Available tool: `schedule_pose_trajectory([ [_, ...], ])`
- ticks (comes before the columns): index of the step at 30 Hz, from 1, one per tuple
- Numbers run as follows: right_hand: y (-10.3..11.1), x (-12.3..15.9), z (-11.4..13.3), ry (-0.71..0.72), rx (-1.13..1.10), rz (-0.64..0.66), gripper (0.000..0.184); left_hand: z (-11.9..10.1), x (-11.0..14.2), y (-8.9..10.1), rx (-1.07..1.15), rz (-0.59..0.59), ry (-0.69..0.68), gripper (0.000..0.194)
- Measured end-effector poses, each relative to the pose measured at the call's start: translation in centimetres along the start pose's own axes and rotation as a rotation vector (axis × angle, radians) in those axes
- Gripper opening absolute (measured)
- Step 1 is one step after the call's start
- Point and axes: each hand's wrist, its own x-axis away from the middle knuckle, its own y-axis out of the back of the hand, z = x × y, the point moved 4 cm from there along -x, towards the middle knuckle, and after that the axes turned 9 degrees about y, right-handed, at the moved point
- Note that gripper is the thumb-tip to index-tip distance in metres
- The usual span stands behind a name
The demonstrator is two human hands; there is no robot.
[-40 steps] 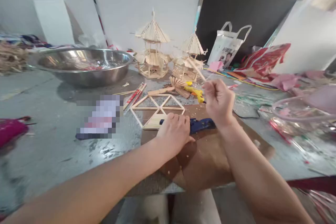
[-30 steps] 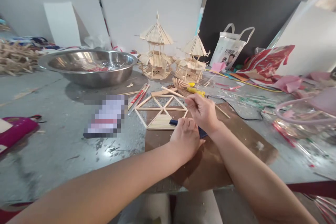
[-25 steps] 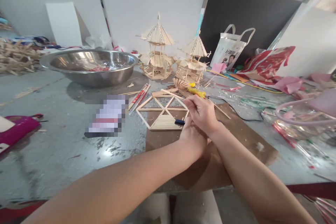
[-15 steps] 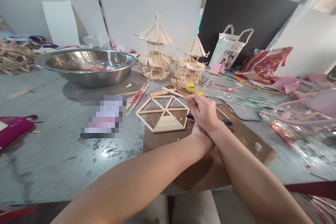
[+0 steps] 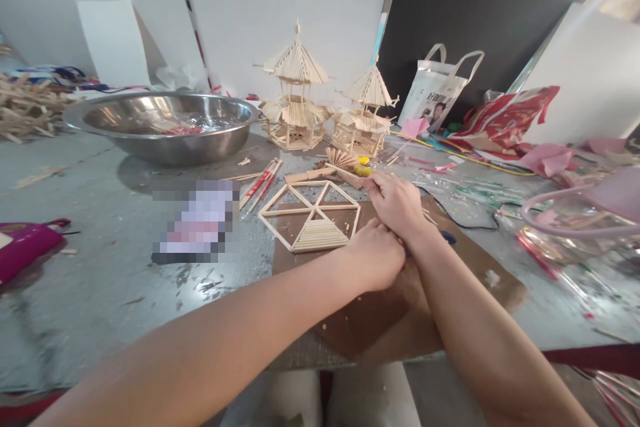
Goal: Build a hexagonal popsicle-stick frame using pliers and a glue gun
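Observation:
My right hand (image 5: 397, 205) is closed on a thin wooden stick (image 5: 344, 171), whose far end points up and left. Just below it, my left hand (image 5: 379, 255) is curled shut over a dark blue tool; only a blue end (image 5: 448, 237) shows, to the right of my right wrist. The kind of tool is hidden. My wrists nearly touch. To the left lies a flat hexagonal frame of sticks (image 5: 310, 212), with its lower triangle filled by short sticks. Frame and hands are over a brown board (image 5: 470, 273) at the table's front edge.
Two stick pagodas (image 5: 296, 107) stand at the back. A steel basin (image 5: 165, 147) is at left, with a blurred-out flat object (image 5: 197, 223) before it. Wrapped chopsticks (image 5: 259, 185), a fan-shaped stick piece (image 5: 343, 158) and a yellow tool (image 5: 363, 171) lie beyond the frame. Plastic clutter fills the right.
My right hand came down and left with the stick to meet my left hand. My left hand slid right with the blue tool, away from the frame, which is now fully visible.

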Motion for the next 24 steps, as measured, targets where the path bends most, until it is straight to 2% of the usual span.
schedule_pose_trajectory([
  [1,-0.2,-0.1,-0.5,-0.027,0.01,0.04,0.036,0.5,0.8,0.9,-0.021,0.021,-0.021,0.015],
  [2,-0.4,-0.2,-1.0,-0.047,0.01,0.071,0.036,1.3,1.4,2.0,-0.037,-0.016,-0.022,0.018],
  [5,-0.9,-0.2,-1.9,-0.058,-0.019,0.099,0.036,5.1,3.2,5.6,-0.119,-0.371,0.153,0.029],
  [6,-1.1,-0.2,-1.9,-0.044,-0.035,0.094,0.036,6.5,3.6,6.1,-0.153,-0.452,0.22,0.027],
  [8,-1.2,-0.1,-1.8,0.002,-0.07,0.075,0.035,8.9,4.3,6.2,-0.201,-0.515,0.293,0.025],
  [11,-1.3,0.0,-0.9,0.097,-0.125,0.054,0.035,10.9,4.7,4.7,-0.216,-0.486,0.274,0.028],
  [14,-1.4,0.1,0.1,0.177,-0.149,0.058,0.034,11.2,4.9,3.6,-0.225,-0.443,0.252,0.026],
  [24,-1.6,0.3,0.5,0.2,-0.11,0.043,0.034,11.3,5.1,3.5,-0.265,-0.346,0.239,0.025],
])
